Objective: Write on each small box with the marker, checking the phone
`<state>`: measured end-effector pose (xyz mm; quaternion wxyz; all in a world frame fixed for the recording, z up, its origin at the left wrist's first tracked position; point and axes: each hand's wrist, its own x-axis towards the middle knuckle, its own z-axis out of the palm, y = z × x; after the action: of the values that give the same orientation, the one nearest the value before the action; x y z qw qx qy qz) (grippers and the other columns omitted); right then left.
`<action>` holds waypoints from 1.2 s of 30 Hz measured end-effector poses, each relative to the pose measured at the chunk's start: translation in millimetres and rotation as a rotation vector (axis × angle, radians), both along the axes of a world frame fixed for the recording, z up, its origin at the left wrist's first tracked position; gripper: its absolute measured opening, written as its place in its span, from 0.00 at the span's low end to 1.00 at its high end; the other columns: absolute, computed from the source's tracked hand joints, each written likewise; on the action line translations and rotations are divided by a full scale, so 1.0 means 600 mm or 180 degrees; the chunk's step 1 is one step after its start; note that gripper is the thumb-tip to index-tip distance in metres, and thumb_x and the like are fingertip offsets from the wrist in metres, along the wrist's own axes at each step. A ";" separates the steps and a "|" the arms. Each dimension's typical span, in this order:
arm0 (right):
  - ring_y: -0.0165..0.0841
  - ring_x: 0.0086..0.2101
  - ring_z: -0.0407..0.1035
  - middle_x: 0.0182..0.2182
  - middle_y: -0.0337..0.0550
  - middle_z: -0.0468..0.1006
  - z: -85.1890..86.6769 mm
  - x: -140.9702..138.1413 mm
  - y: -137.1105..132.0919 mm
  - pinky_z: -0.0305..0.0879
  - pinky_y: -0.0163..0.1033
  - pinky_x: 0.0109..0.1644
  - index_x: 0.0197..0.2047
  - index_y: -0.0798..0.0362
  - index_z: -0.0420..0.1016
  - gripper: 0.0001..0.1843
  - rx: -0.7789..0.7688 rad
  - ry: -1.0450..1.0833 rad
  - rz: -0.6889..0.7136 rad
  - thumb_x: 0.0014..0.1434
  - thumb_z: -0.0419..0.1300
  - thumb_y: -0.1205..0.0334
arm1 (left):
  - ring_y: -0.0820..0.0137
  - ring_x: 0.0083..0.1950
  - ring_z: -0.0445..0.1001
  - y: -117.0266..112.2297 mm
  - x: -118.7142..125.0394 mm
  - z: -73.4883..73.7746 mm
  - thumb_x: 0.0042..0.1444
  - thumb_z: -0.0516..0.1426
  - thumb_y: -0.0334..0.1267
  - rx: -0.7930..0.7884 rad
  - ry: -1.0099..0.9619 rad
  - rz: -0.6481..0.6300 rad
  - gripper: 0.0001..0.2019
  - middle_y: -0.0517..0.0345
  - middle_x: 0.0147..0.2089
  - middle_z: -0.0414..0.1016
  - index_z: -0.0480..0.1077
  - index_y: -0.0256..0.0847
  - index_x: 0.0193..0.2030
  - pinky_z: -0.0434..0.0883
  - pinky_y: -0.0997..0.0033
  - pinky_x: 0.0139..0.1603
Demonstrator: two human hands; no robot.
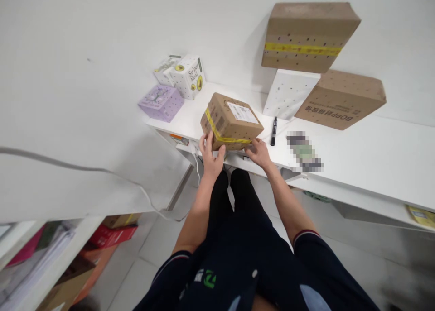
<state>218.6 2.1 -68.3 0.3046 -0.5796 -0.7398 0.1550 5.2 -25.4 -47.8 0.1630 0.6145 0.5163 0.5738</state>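
A brown cardboard box point(234, 121) with yellow tape and a white label on top sits at the front edge of the white table. My left hand point(211, 157) grips its near left corner, with the fingers against the taped side and the thumb on the front. At the lower right corner, my right hand point(259, 152) holds the same box with bent fingers, the fingertips partly hidden by its edge. A black marker point(273, 131) lies to the right of the box, and farther right lies a blurred-out flat item point(305, 151).
Behind to the left stand a purple box point(161, 102) and white avocado-print boxes point(188, 77). Against the wall at right are a large taped carton point(307, 37), a white box point(288, 93) and a brown carton point(341, 99). A grey cable point(102, 169) hangs at left.
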 end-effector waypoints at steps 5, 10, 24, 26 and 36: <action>0.45 0.48 0.66 0.42 0.51 0.79 0.006 -0.011 -0.005 0.61 0.52 0.57 0.39 0.52 0.83 0.17 0.0130 -0.0371 0.0200 0.60 0.59 0.49 | 0.56 0.72 0.58 -0.007 0.009 0.075 0.66 0.53 0.52 0.0424 0.0698 0.0003 0.24 0.42 0.68 0.58 0.67 0.44 0.64 0.57 0.52 0.74; 0.34 0.30 0.66 0.23 0.42 0.73 0.010 -0.001 -0.016 0.65 0.41 0.41 0.21 0.51 0.71 0.28 -0.0012 0.0866 0.0143 0.65 0.51 0.42 | 0.55 0.71 0.60 0.022 0.014 0.082 0.66 0.52 0.52 0.0509 0.0990 -0.0152 0.23 0.42 0.66 0.60 0.69 0.44 0.62 0.60 0.50 0.72; 0.33 0.34 0.72 0.40 0.46 0.78 -0.002 0.007 -0.001 0.72 0.42 0.45 0.52 0.52 0.73 0.28 0.0143 0.2281 -0.0989 0.64 0.48 0.40 | 0.56 0.61 0.73 0.052 0.032 0.052 0.55 0.56 0.68 -0.0551 -0.0653 -0.0502 0.42 0.40 0.67 0.63 0.55 0.49 0.70 0.75 0.57 0.57; 0.34 0.35 0.73 0.41 0.48 0.79 0.000 0.006 -0.003 0.73 0.44 0.45 0.53 0.52 0.74 0.29 0.0174 0.2193 -0.0934 0.65 0.47 0.40 | 0.56 0.61 0.74 0.059 0.031 0.050 0.55 0.54 0.70 -0.0783 -0.1024 -0.0425 0.38 0.42 0.62 0.70 0.63 0.46 0.65 0.74 0.56 0.59; 0.35 0.34 0.74 0.40 0.47 0.80 -0.008 0.014 -0.005 0.74 0.47 0.48 0.56 0.51 0.75 0.34 0.0060 0.2104 -0.0692 0.65 0.46 0.34 | 0.59 0.63 0.74 0.063 0.020 0.047 0.58 0.57 0.61 -0.0853 -0.1402 -0.0577 0.26 0.51 0.60 0.76 0.72 0.48 0.56 0.73 0.56 0.63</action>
<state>226.7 -0.7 -73.0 0.5477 -0.5706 -0.5366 0.2941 17.3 12.4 -19.6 0.4019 0.4916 0.4827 0.6032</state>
